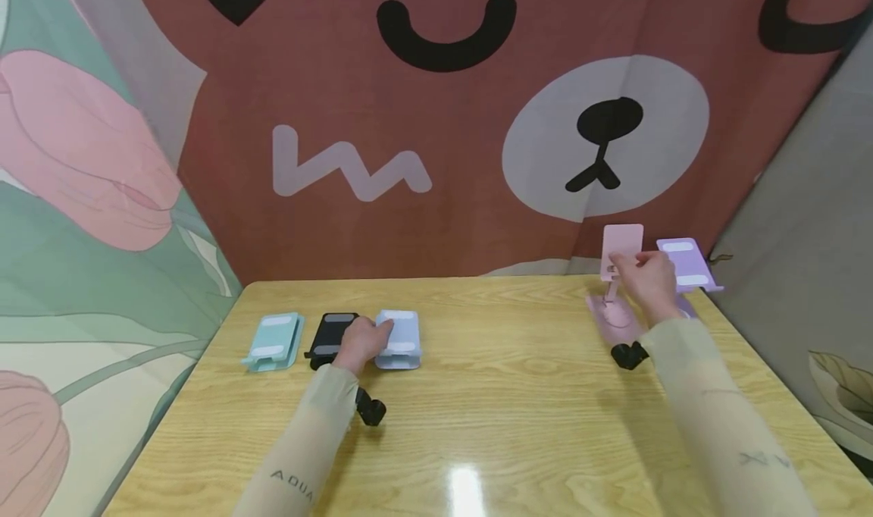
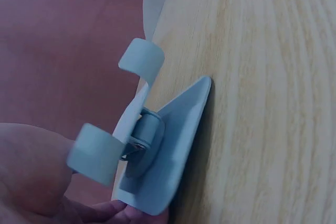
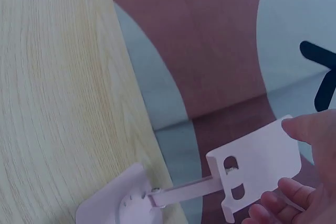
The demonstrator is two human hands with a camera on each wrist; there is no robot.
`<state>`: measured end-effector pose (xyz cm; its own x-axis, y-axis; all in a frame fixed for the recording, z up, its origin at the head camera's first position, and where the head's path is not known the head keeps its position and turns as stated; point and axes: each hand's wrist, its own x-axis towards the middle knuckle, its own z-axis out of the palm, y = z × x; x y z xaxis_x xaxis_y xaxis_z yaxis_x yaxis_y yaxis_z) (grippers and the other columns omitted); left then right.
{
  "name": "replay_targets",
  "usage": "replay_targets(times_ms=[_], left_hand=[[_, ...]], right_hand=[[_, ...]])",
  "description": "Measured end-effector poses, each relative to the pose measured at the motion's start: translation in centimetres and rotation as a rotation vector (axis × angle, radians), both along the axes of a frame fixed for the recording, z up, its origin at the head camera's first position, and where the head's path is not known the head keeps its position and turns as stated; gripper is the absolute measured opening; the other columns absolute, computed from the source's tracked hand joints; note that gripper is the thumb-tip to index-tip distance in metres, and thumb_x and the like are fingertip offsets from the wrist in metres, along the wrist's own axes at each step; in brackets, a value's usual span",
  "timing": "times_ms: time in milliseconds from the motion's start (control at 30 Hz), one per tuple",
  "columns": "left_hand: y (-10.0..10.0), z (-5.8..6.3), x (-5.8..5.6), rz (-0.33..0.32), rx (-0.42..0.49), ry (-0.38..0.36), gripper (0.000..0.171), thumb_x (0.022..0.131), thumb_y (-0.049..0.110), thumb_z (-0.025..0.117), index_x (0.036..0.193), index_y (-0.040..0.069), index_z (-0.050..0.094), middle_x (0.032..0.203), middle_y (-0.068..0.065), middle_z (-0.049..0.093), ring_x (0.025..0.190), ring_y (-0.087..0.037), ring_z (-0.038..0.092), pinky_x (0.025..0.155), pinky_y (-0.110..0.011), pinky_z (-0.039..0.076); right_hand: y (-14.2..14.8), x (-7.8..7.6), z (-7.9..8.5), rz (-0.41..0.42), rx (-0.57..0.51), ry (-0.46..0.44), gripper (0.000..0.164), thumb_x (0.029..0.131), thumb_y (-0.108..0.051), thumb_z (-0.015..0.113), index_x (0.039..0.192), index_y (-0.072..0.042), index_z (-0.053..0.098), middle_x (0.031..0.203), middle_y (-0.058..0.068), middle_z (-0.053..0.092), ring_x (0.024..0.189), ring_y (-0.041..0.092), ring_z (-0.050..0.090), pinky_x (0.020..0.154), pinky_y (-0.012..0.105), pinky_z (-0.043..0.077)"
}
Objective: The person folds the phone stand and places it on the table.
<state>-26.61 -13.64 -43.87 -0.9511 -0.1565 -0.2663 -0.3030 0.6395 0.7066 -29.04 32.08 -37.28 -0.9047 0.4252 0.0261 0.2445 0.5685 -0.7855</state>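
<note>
My left hand (image 1: 364,344) grips the left side of a light blue phone stand (image 1: 405,333), folded low on the table. In the left wrist view the stand's two front hooks (image 2: 95,153) face the camera, and fingertips touch the edge of its base (image 2: 181,145). At the far right, my right hand (image 1: 651,283) holds the upper plate of a pink phone stand (image 1: 624,240). That stand is raised on its arm (image 3: 191,190); thumb and fingers meet the plate's (image 3: 268,161) edges. The hidden sides of the fingers cannot be seen.
Left of the blue stand lie a folded black phone stand (image 1: 333,333) and a folded teal phone stand (image 1: 275,341). A raised purple phone stand (image 1: 685,263) is just right of the pink one, partly behind the right hand. A printed curtain (image 1: 409,236) hangs behind the wooden table (image 1: 505,365).
</note>
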Motion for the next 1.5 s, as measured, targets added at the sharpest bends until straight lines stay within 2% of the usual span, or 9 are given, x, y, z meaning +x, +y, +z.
replay_targets(times_ms=[167, 400, 633, 867, 1000, 1167, 1267, 1367, 1500], left_hand=[[0.2, 0.1, -0.3, -0.012, -0.065, 0.016, 0.046, 0.103, 0.031, 0.055, 0.122, -0.011, 0.058, 0.113, -0.023, 0.062, 0.096, -0.031, 0.058, 0.081, -0.041, 0.050], [1.1, 0.6, -0.2, -0.033, -0.171, 0.070, 0.034, 0.104, 0.026, 0.057, 0.107, -0.007, 0.062, 0.096, -0.018, 0.063, 0.085, -0.028, 0.058, 0.074, -0.039, 0.050], [1.4, 1.0, 0.1, -0.051, -0.242, 0.094, 0.031, 0.103, 0.021, 0.059, 0.106, -0.009, 0.066, 0.097, -0.019, 0.067, 0.084, -0.026, 0.061, 0.075, -0.041, 0.053], [1.1, 0.8, 0.2, -0.061, -0.276, 0.076, 0.030, 0.101, 0.019, 0.058, 0.079, 0.000, 0.064, 0.074, -0.010, 0.061, 0.067, -0.021, 0.052, 0.061, -0.033, 0.046], [0.9, 0.5, 0.1, -0.053, -0.281, 0.077, 0.029, 0.101, 0.020, 0.059, 0.084, -0.002, 0.068, 0.077, -0.011, 0.064, 0.070, -0.022, 0.056, 0.064, -0.034, 0.050], [0.8, 0.2, 0.1, -0.033, -0.224, 0.098, 0.033, 0.101, 0.023, 0.060, 0.110, -0.009, 0.063, 0.099, -0.019, 0.065, 0.087, -0.029, 0.061, 0.078, -0.041, 0.053], [0.8, 0.0, 0.1, -0.027, -0.176, 0.118, 0.045, 0.101, 0.030, 0.060, 0.124, -0.009, 0.055, 0.111, -0.022, 0.061, 0.099, -0.033, 0.059, 0.087, -0.046, 0.051], [0.7, -0.2, 0.1, -0.023, -0.144, 0.127, 0.052, 0.101, 0.035, 0.060, 0.128, -0.009, 0.052, 0.117, -0.023, 0.060, 0.102, -0.034, 0.058, 0.090, -0.047, 0.049], [0.7, -0.3, 0.0, -0.015, -0.134, 0.121, 0.055, 0.100, 0.037, 0.061, 0.130, -0.009, 0.052, 0.117, -0.023, 0.061, 0.100, -0.033, 0.059, 0.089, -0.047, 0.050]], right_hand=[[0.8, -0.1, -0.3, 0.006, -0.016, -0.032, 0.089, 0.100, -0.052, 0.052, 0.152, 0.014, 0.022, 0.148, 0.038, 0.029, 0.134, 0.049, 0.034, 0.110, 0.058, 0.032], [1.9, -0.3, -1.0, 0.045, -0.069, -0.110, 0.099, 0.099, -0.053, 0.054, 0.155, 0.013, 0.006, 0.157, 0.039, 0.018, 0.142, 0.052, 0.026, 0.111, 0.062, 0.029], [2.5, -0.7, -1.2, 0.099, 0.034, -0.134, 0.101, 0.099, -0.054, 0.054, 0.154, 0.016, 0.004, 0.155, 0.042, 0.015, 0.142, 0.057, 0.019, 0.111, 0.065, 0.024], [2.4, -0.7, -0.8, 0.115, 0.074, -0.169, 0.096, 0.103, -0.051, 0.049, 0.153, 0.016, 0.003, 0.155, 0.042, 0.014, 0.142, 0.057, 0.018, 0.111, 0.066, 0.024], [2.6, -1.0, -0.7, 0.146, 0.076, -0.167, 0.096, 0.103, -0.048, 0.049, 0.153, 0.017, -0.002, 0.156, 0.043, 0.007, 0.143, 0.058, 0.014, 0.111, 0.066, 0.021], [2.9, -1.5, -0.6, 0.227, 0.035, -0.151, 0.100, 0.103, -0.048, 0.050, 0.152, 0.015, -0.012, 0.156, 0.043, -0.004, 0.143, 0.060, 0.006, 0.112, 0.068, 0.018], [2.8, -1.7, -0.7, 0.252, 0.004, -0.144, 0.100, 0.103, -0.050, 0.050, 0.152, 0.016, -0.008, 0.155, 0.044, 0.006, 0.142, 0.059, 0.014, 0.111, 0.068, 0.021], [2.7, -1.8, -0.8, 0.260, -0.002, -0.137, 0.099, 0.102, -0.053, 0.049, 0.152, 0.017, -0.001, 0.151, 0.045, 0.018, 0.138, 0.059, 0.023, 0.109, 0.068, 0.026], [2.3, -1.7, -0.7, 0.237, -0.017, -0.141, 0.100, 0.102, -0.055, 0.046, 0.153, 0.016, -0.003, 0.154, 0.044, 0.015, 0.140, 0.058, 0.022, 0.111, 0.066, 0.025]])
